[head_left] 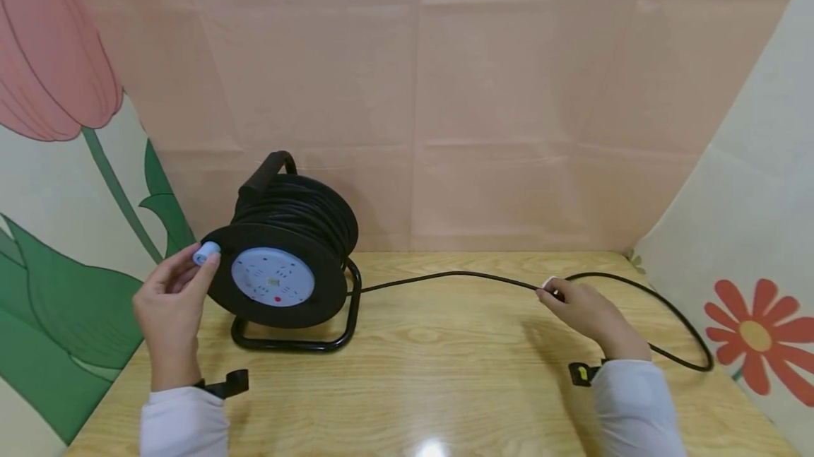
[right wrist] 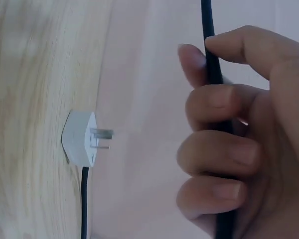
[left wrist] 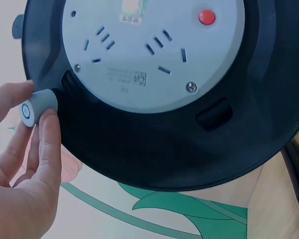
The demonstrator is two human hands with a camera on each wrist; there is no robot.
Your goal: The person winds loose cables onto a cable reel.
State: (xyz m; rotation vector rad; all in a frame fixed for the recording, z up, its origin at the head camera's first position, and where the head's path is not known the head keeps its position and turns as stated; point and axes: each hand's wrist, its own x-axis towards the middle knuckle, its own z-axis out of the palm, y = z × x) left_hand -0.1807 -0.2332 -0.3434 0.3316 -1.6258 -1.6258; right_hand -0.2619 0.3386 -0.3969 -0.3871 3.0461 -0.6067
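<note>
A black cable reel [head_left: 273,252] stands on its tubular frame at the left of the table, a pale socket panel [head_left: 272,277] on its face. My left hand [head_left: 172,294] pinches the light blue crank knob [head_left: 206,253] at the rim of the disc; the left wrist view shows the knob [left wrist: 38,107] between thumb and fingers. Out to the right, my right hand [head_left: 588,312] grips the black cable [head_left: 458,273], fingers curled round it in the right wrist view. Past that hand the cable loops right. A white plug [right wrist: 80,138] with metal pins lies on the table, mostly hidden in the head view.
The wooden table [head_left: 432,372] meets a pink backdrop [head_left: 483,125] behind. Flower-printed sheets hang at both sides, the right one [head_left: 757,333] close to the cable loop. The reel's carrying handle [head_left: 263,173] rises above its drum, which has cable wound on it.
</note>
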